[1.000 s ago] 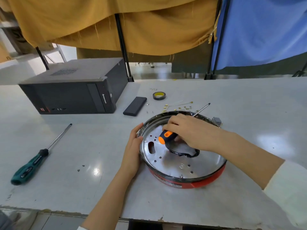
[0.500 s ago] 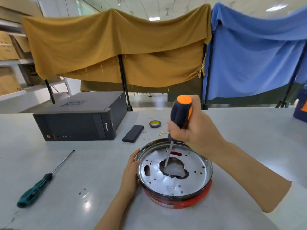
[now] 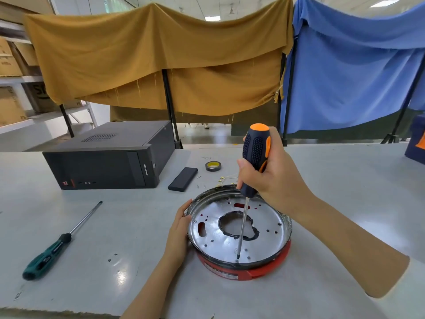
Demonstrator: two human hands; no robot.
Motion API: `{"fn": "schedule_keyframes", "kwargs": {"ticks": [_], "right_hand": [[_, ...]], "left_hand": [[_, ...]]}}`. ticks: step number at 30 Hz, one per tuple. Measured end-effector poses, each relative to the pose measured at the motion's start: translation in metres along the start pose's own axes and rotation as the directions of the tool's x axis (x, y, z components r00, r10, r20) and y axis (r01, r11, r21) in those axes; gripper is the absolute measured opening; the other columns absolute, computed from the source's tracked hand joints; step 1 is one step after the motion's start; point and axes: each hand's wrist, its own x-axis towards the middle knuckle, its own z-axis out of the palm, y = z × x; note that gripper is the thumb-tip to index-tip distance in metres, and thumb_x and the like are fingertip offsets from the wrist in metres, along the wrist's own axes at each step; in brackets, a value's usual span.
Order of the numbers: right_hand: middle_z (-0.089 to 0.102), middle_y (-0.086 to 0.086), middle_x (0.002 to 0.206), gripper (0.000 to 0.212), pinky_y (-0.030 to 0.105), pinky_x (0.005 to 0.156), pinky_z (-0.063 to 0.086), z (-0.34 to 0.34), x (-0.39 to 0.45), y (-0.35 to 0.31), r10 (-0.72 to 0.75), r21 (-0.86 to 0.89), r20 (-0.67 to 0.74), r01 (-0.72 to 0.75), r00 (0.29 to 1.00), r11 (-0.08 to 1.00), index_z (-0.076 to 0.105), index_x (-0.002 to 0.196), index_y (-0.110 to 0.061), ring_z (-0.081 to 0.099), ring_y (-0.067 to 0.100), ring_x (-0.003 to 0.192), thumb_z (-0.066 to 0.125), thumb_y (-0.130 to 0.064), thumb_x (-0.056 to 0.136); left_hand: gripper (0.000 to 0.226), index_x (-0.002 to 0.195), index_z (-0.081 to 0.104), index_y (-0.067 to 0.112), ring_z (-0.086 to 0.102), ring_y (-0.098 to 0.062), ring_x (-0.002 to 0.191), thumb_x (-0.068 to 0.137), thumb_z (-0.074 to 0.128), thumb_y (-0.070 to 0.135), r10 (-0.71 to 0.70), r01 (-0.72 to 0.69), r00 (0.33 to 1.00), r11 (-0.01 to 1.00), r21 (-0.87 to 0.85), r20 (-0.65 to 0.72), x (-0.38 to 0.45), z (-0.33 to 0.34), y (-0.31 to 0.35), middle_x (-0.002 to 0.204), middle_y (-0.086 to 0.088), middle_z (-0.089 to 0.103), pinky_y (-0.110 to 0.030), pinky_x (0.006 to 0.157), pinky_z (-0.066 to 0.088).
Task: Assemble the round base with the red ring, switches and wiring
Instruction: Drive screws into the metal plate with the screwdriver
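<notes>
While our right hand (image 3: 276, 178) grips the orange-and-black screwdriver (image 3: 254, 157) with fingers wrapped round the handle, the shaft runs nearly upright and its tip meets the metal plate near the plate's front rim, at a small hole. The round base (image 3: 239, 229) sits on the table (image 3: 345, 180) toward the front edge, about midway along it; its shiny perforated plate faces up, with a dark-edged central opening. The red ring (image 3: 253, 270) shows below the plate along the front side. Our left hand (image 3: 178, 236) rests against the left rim of the base, fingers fairly straight, holding nothing. A green-handled screwdriver (image 3: 53, 247) lies well apart, near the table's front left. A black computer case (image 3: 110, 155) stands at the back left; just right of it lie a flat black box (image 3: 183, 176) and a tape roll (image 3: 212, 166).
</notes>
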Motion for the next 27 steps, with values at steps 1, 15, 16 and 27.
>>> {"fn": "schedule_keyframes", "kwargs": {"ticks": [1, 15, 16, 27], "right_hand": [[0.061, -0.015, 0.072, 0.031, 0.026, 0.056, 0.057, 0.000, 0.000, 0.000, -0.001, -0.003, -0.002, 0.001, 1.000, 1.000, 0.036, 0.099, -0.046, 0.066, 0.012, 0.058, 0.059, -0.032, 0.084], [0.058, -0.011, 0.073, 0.031, 0.036, 0.060, 0.059, 0.001, -0.002, -0.002, 0.014, 0.020, 0.045, -0.015, 0.999, 1.000, 0.037, 0.098, -0.052, 0.066, 0.016, 0.060, 0.058, -0.039, 0.079], [0.057, -0.011, 0.072, 0.031, 0.037, 0.059, 0.059, 0.002, -0.002, -0.003, 0.014, 0.019, 0.055, -0.015, 0.998, 1.000, 0.037, 0.097, -0.053, 0.065, 0.018, 0.060, 0.058, -0.039, 0.078], [0.057, -0.002, 0.071, 0.033, 0.028, 0.055, 0.056, 0.005, 0.000, -0.007, 0.020, 0.000, 0.076, -0.020, 0.997, 1.000, 0.037, 0.101, -0.040, 0.064, 0.015, 0.058, 0.058, -0.023, 0.081]], "left_hand": [[0.039, 0.118, 0.058, 0.044, 0.065, 0.000, 0.099, 0.081, 0.056, 0.030, 0.002, -0.002, 1.000, 1.000, 0.003, -0.004, 0.000, 0.000, 0.000, 0.109, 0.020, 0.069, -0.024, 0.079, 0.050], [0.037, 0.125, 0.055, 0.036, 0.063, -0.013, 0.110, 0.092, 0.053, 0.020, -0.026, 0.025, 0.999, 0.998, 0.050, 0.032, -0.002, 0.001, 0.007, 0.121, 0.006, 0.066, -0.039, 0.094, 0.051], [0.038, 0.130, 0.052, 0.032, 0.061, -0.017, 0.114, 0.094, 0.052, 0.018, -0.048, 0.045, 0.996, 0.998, 0.051, 0.068, -0.004, -0.001, 0.009, 0.126, 0.002, 0.063, -0.041, 0.098, 0.049], [0.009, 0.081, 0.072, 0.039, 0.057, 0.007, 0.080, 0.084, 0.066, 0.033, -0.309, -0.501, 0.673, 0.478, 0.722, 0.672, -0.024, 0.032, 0.103, 0.076, 0.032, 0.062, -0.005, 0.064, 0.038]]}}
